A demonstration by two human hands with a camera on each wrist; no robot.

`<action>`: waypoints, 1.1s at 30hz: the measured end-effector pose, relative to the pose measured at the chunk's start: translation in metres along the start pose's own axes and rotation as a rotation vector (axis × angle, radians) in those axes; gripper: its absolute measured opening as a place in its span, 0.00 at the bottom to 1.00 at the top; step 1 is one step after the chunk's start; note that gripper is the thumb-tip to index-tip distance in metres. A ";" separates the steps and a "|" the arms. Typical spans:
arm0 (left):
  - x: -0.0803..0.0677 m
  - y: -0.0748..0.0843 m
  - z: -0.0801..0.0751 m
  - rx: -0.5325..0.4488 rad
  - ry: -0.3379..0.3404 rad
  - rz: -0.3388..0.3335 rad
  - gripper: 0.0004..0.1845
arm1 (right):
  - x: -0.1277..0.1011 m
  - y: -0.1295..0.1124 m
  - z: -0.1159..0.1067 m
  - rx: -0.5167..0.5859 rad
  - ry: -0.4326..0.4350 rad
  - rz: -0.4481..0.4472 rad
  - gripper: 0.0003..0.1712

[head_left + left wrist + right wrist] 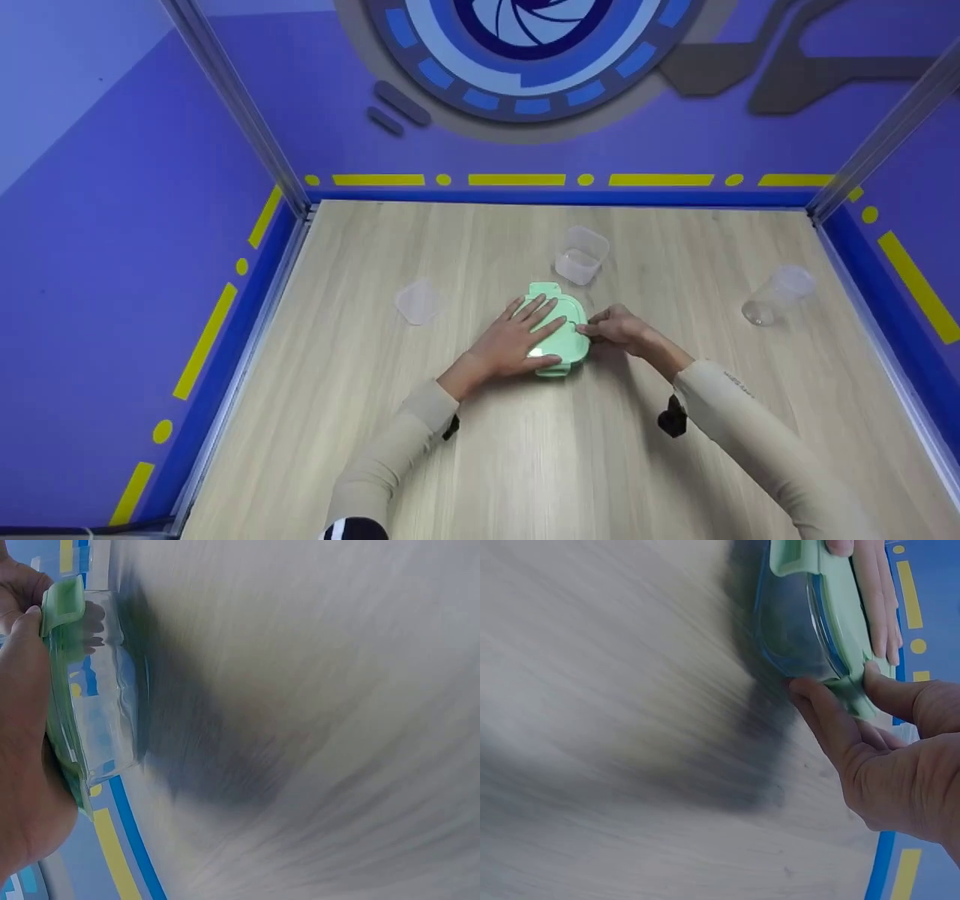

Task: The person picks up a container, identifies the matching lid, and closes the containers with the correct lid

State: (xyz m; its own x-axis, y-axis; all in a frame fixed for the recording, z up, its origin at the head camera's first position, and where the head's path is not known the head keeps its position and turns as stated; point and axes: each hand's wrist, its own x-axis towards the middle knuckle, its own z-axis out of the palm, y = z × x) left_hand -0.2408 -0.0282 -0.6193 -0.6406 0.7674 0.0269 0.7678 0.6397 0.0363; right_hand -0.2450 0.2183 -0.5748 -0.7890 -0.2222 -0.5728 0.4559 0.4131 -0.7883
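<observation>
A clear food container (791, 622) with a light green snap-on lid (571, 309) sits on the wooden table. My left hand (511, 345) lies flat across the lid, its fingers straight and spread. On the container's right side, my right hand (622, 331) pinches a side latch (849, 694) of the lid between thumb and curled fingers. Two more latches stick out, a far one (545, 288) and a near one (555, 370). Through the clear wall in the left wrist view, the inside looks see-through. The left palm covers the lid's left side in the head view.
Behind the lidded container stands a clear open tub (582, 256). A flat translucent lid (418, 302) lies to the left. On the right, a clear cylindrical jar (777, 295) lies on its side. Blue panels (225, 187) wall the table at back and sides.
</observation>
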 end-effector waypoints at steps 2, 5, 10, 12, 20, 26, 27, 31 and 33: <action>-0.002 0.001 0.000 0.043 -0.007 -0.013 0.42 | -0.002 0.003 0.004 0.028 0.011 0.017 0.21; -0.003 0.004 -0.003 0.072 -0.023 -0.039 0.43 | -0.004 0.006 0.008 0.085 0.040 0.047 0.25; -0.003 0.008 -0.012 0.001 -0.090 -0.087 0.42 | -0.009 0.013 0.014 0.229 0.064 0.055 0.28; -0.003 0.008 -0.016 -0.036 -0.118 -0.093 0.41 | -0.012 0.015 0.017 0.297 0.061 0.059 0.29; 0.000 0.010 -0.017 -0.121 -0.156 -0.097 0.49 | -0.022 0.024 0.030 0.506 -0.006 0.035 0.21; -0.001 0.010 -0.014 -0.093 -0.131 -0.090 0.49 | -0.018 0.020 0.022 0.371 -0.048 0.051 0.31; -0.001 0.009 -0.014 -0.092 -0.125 -0.084 0.50 | -0.017 0.018 0.019 0.319 -0.042 0.053 0.34; -0.001 0.008 -0.011 -0.096 -0.116 -0.063 0.50 | -0.010 0.008 0.010 0.136 0.021 -0.018 0.38; -0.001 0.007 -0.010 -0.092 -0.116 -0.056 0.50 | -0.005 0.004 0.006 0.093 0.054 -0.069 0.35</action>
State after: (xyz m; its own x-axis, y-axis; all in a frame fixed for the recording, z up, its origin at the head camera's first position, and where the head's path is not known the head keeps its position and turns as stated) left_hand -0.2347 -0.0245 -0.6095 -0.6726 0.7342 -0.0927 0.7236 0.6787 0.1255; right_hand -0.2371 0.2158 -0.5762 -0.8398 -0.1982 -0.5054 0.4340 0.3141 -0.8444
